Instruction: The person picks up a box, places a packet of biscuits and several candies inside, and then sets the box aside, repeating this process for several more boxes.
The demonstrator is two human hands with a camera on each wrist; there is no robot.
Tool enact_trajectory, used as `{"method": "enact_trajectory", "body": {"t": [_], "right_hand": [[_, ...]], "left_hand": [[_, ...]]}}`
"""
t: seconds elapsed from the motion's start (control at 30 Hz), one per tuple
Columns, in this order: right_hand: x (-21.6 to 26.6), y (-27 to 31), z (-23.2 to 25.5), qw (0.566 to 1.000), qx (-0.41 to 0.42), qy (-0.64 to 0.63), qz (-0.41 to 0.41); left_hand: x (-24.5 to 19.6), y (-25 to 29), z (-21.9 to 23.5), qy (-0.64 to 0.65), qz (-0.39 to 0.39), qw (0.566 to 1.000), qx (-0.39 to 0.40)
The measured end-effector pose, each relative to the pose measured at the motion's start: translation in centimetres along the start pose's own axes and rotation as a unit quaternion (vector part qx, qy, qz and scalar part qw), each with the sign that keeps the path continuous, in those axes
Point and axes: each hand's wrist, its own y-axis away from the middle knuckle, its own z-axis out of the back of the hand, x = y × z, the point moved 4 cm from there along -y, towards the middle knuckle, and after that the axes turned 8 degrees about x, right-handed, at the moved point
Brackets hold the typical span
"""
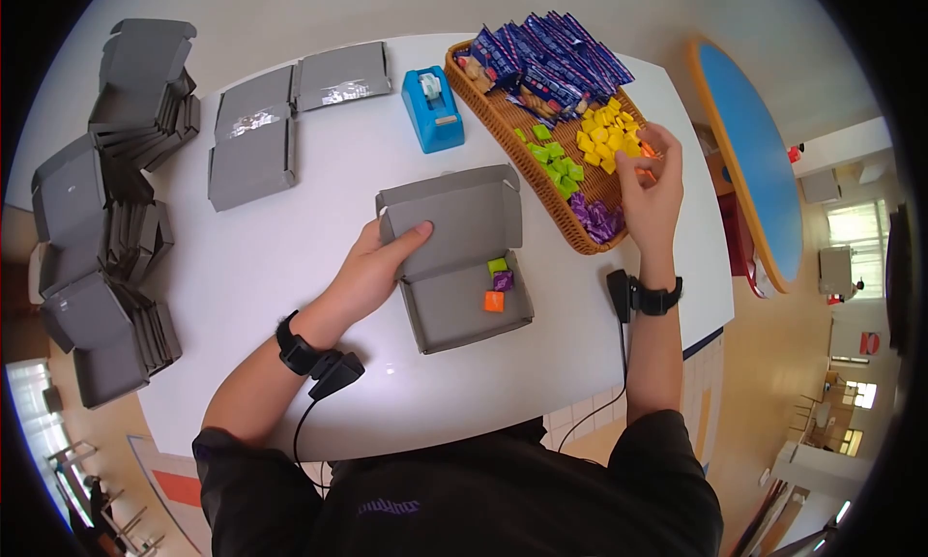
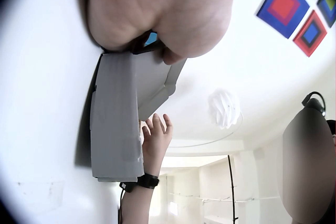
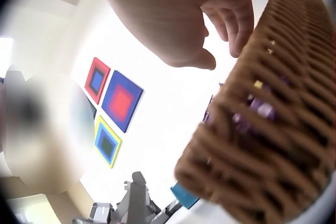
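Note:
An opened grey cardboard box [image 1: 464,310] lies on the white table with its lid [image 1: 454,219] raised. My left hand [image 1: 372,262] grips the lid's left side, thumb on the inner face and fingers behind it. A green [image 1: 497,265], a purple [image 1: 503,281] and an orange wrapped candy [image 1: 494,302] sit at the right of the box. Above the wicker basket [image 1: 536,185], my right hand [image 1: 654,185] hovers with bent, parted fingers beside orange candies [image 1: 649,151] and yellow candies [image 1: 606,136]. Nothing shows between thumb and fingers in the right wrist view.
Green [image 1: 553,162] and purple candies [image 1: 596,219] and blue snack packets [image 1: 551,64] share the basket. A blue tape dispenser [image 1: 433,112] stands left of it. Closed, taped boxes [image 1: 251,156] lie at the back left, with stacked open boxes [image 1: 106,209] along the left edge.

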Motion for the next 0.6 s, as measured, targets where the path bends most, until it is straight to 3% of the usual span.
{"method": "enact_trajectory", "body": {"t": [0.13,0.2,0.3,0.6], "right_hand": [[4.4,3.0,-1.7,0.985,0.163,0.018,0.057],[7.7,4.9,-2.5,0.952,0.296,0.034,0.070],[9.7,7.3,-4.5,0.901,0.397,0.015,0.174],[9.5,8.3,-5.4,0.882,0.432,0.069,0.176]], "left_hand": [[0.1,-0.2,-0.1,-0.010,-0.020,1.000,0.020],[0.2,-0.2,0.0,-0.013,-0.024,0.999,0.023],[0.3,0.0,0.3,-0.029,-0.017,0.999,0.018],[0.2,-0.1,0.0,-0.052,-0.023,0.998,0.014]]}}
